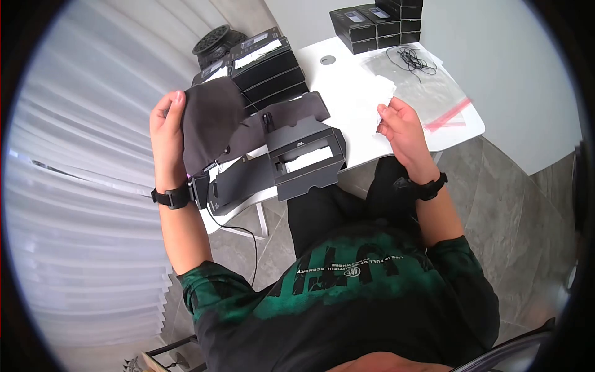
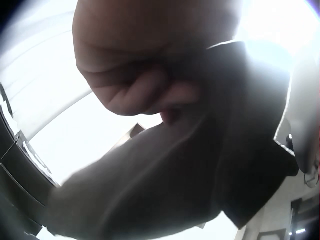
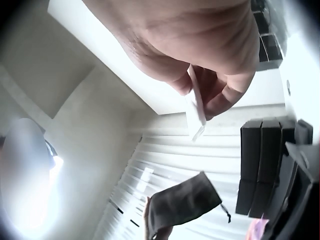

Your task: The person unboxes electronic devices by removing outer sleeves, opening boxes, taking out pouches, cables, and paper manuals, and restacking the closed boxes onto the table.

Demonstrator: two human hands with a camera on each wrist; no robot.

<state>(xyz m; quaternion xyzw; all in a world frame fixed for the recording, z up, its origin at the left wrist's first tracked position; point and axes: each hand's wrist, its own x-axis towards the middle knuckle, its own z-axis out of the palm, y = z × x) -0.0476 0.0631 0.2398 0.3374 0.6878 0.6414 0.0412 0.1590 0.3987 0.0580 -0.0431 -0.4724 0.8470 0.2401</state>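
A dark grey drawstring pouch (image 1: 214, 121) is held up at the left of the table, its edge gripped between the thumb and fingers of my left hand (image 1: 166, 133). In the left wrist view the pouch's fabric (image 2: 160, 175) fills much of the picture. Between thumb and fingers, my right hand (image 1: 406, 133) pinches a small white folded paper (image 3: 195, 115) above the table's right half. An opened black box (image 1: 310, 162) with a white piece inside lies at the table's front edge, flaps spread. Behind it lies another grey pouch (image 1: 297, 110) with a black cord toggle.
Stacked black boxes (image 1: 269, 71) stand at the back left, and more boxes (image 1: 378, 28) at the back right. A clear zip bag (image 1: 427, 93) with a red strip lies at the right, a coiled black cable (image 1: 412, 60) on it. White curtains (image 1: 93, 186) hang left.
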